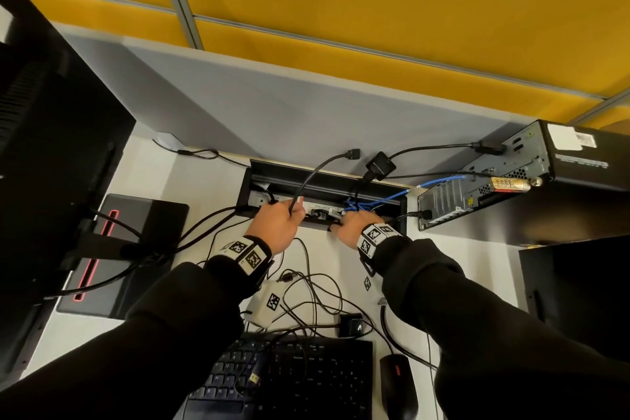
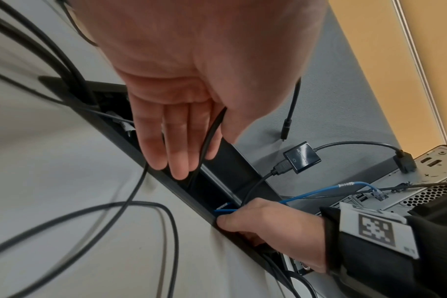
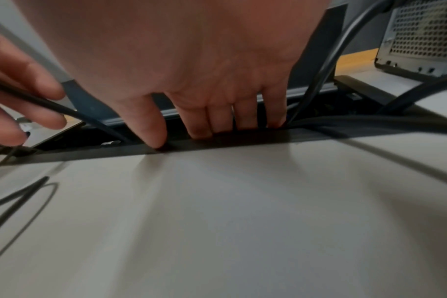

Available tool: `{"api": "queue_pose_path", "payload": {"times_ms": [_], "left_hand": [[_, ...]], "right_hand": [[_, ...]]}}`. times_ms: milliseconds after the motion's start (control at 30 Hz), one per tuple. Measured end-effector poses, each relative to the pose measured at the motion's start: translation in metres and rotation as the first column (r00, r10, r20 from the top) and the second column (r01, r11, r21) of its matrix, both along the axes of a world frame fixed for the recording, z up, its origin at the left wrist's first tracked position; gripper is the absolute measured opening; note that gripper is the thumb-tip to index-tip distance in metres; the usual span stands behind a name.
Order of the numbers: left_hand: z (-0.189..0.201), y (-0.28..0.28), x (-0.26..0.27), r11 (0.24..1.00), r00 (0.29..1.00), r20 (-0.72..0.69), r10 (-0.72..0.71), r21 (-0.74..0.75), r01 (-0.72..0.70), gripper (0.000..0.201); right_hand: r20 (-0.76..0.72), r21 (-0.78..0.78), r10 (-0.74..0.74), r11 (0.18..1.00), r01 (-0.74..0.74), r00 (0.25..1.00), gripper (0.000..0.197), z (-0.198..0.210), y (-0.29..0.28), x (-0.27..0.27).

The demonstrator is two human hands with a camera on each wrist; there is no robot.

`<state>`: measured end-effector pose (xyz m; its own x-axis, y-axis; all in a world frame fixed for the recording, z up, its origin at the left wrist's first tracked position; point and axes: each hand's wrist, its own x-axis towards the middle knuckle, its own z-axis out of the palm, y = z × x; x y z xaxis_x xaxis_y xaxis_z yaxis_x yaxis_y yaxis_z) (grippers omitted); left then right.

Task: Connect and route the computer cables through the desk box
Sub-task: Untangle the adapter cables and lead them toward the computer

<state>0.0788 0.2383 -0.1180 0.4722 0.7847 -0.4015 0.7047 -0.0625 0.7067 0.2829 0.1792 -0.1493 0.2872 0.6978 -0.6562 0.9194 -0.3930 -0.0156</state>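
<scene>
Head view shows both hands working at the long black recessed desk box set into the pale surface, its lid tipped up at the back. The left hand has a thick black cable caught between its fingers and thumb, the fingers fairly straight and dipping into the opening; that cable's free plug arcs up and lies loose behind the box. The right hand has its fingertips curled over the front lip of the box, thumb pressed on the rim, with a thin blue network cable running past it toward the black small-form computer case on the right. I cannot tell whether it actually pinches the blue lead.

To my eye the step is feeding the black cable down through the box. It would go best if the right hand steadies the rim and keeps the blue lead aside, while the left feeds slack gently, avoiding a sharp kink at the lip and a snag on the tangle of thin black wires nearer the black keyboard.
</scene>
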Motion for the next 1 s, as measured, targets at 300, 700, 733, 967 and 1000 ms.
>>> {"api": "queue_pose_path", "payload": {"times_ms": [300, 700, 733, 967, 1000], "left_hand": [[0.022, 0.012, 0.006, 0.998, 0.999, -0.029, 0.023, 0.066, -0.021, 0.016], [0.040, 0.009, 0.018, 0.993, 0.979, 0.175, 0.109, 0.023, -0.115, 0.012], [0.028, 0.000, 0.022, 0.985, 0.952, 0.253, 0.171, -0.066, -0.159, 0.012], [-0.014, -0.040, 0.034, 0.939, 0.859, 0.425, 0.285, -0.306, -0.159, 0.035], [-0.017, -0.039, 0.033, 0.954, 0.879, 0.412, 0.241, -0.265, -0.137, 0.039]], "right_hand": [[-0.067, -0.005, -0.069, 0.998, 0.069, 0.995, 0.102, -0.005, -0.002, -0.008], [-0.004, 0.127, 0.022, 0.992, -0.021, 1.000, 0.080, -0.003, -0.025, -0.020], [-0.032, 0.142, 0.017, 0.990, -0.012, 0.999, 0.081, -0.002, -0.027, -0.018], [-0.096, 0.047, 0.024, 0.999, -0.020, 0.995, 0.080, 0.000, -0.020, -0.007], [-0.130, 0.047, 0.009, 0.999, -0.002, 0.991, 0.080, 0.003, -0.018, -0.008]]}}
